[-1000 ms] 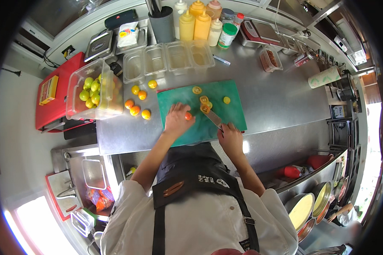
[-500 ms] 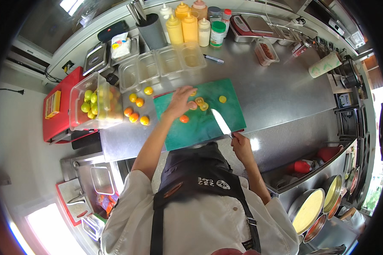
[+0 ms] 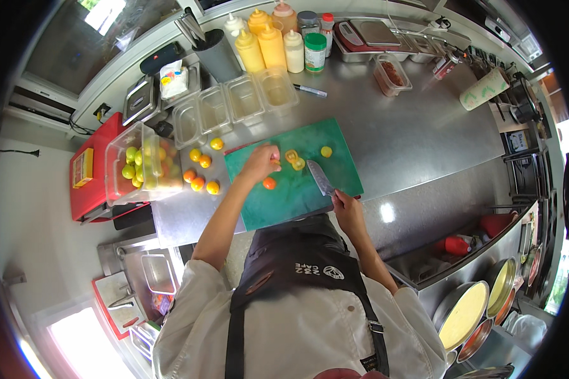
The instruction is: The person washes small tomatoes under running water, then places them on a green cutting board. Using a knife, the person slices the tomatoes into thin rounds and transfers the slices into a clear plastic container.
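On the green cutting board (image 3: 297, 202), my left hand (image 3: 259, 164) is closed around a small orange tomato piece (image 3: 276, 162), mostly hidden by the fingers. My right hand (image 3: 348, 210) grips a chef's knife (image 3: 320, 178) by its handle at the board's near right; the blade points away and to the left. Between hand and blade lie cut yellow tomato slices (image 3: 294, 159), with seed chambers showing. Farther right sits a small yellow end piece (image 3: 326, 151). An orange tomato (image 3: 269, 183) rests just nearer to me than my left hand.
Several whole yellow and orange tomatoes (image 3: 197, 184) lie left of the board. Beyond them stands a clear bin (image 3: 119, 180) of green and orange tomatoes. Clear containers (image 3: 245, 101), squeeze bottles (image 3: 273, 50), a marker (image 3: 310, 90) and a knife holder (image 3: 218, 57) are at the back.
My left hand has drawn in from the board's far side, its fingers curling around the tomato piece. The knife has shifted slightly and its blade has turned. The whole view has shifted a little.
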`<state>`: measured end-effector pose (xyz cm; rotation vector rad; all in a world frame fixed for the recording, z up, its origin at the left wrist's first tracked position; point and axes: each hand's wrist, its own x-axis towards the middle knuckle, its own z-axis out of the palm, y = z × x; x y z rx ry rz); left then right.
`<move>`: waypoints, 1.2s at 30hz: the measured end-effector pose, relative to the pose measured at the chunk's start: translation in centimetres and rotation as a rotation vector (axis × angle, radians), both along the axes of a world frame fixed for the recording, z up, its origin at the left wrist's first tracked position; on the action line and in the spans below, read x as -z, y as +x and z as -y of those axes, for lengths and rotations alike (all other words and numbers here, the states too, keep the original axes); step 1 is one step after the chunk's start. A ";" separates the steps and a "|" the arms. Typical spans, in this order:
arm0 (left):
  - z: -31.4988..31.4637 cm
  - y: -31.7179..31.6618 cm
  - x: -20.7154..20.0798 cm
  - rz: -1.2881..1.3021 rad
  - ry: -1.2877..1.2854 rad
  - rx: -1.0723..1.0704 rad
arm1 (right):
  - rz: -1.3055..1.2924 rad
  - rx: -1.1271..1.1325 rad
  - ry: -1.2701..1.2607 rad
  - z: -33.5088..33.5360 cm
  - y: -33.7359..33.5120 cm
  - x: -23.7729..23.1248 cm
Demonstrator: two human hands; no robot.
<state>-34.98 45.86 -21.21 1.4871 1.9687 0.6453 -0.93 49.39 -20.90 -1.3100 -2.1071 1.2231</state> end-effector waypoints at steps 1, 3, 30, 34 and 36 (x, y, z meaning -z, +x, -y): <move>-0.1 0.1 -0.2 0.100 -0.038 -0.059 | -0.022 -0.003 0.027 -0.3 -0.1 0.1; -0.6 0.5 -0.5 0.284 -0.034 -0.126 | -0.031 -0.012 0.058 -0.7 -0.1 0.2; -1.1 1.0 2.4 0.699 0.090 0.006 | -0.125 0.008 -0.280 -0.9 -3.0 -1.2; -1.3 1.3 2.2 0.531 0.062 0.017 | -0.143 0.026 -0.244 -0.5 -3.3 -0.7; -1.2 1.7 1.4 0.363 0.025 0.053 | -0.129 0.067 -0.143 -0.5 -3.0 -0.9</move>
